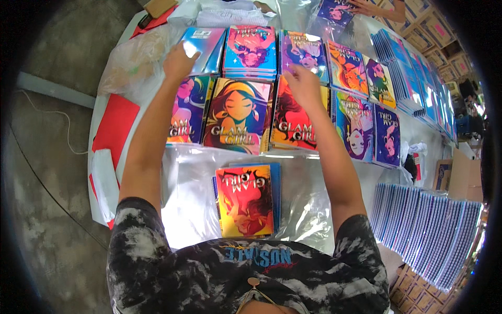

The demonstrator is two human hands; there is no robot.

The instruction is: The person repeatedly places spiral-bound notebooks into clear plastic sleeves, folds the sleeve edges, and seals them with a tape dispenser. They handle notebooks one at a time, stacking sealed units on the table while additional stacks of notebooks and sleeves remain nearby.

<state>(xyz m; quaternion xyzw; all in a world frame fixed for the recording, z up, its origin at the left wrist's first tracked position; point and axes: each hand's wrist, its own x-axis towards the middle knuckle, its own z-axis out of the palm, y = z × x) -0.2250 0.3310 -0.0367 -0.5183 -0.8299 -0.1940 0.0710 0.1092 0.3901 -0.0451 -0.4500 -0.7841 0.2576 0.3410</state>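
My left hand (180,60) is at the left side of a shiny blue notebook (205,49) in the back row. Its thumb is stretched out and its fingers are apart. My right hand (303,83) bends its fingers in a pinch at the lower edge of a purple illustrated notebook (303,49). Between them lies a pink and blue notebook stack (250,49). Nearer are a teal and yellow notebook (238,112) and a red notebook (293,120), partly under my right forearm. A red and yellow notebook (246,201) tops a small pile close to my chest.
Spiral-bound notebooks (426,230) stand in a long row at the right; blue stacks (405,73) lie behind. Clear plastic (136,63) and a red sheet (116,123) are at the left. Another person's hand (366,8) touches a notebook at the far side. Cartons (431,31) are beyond.
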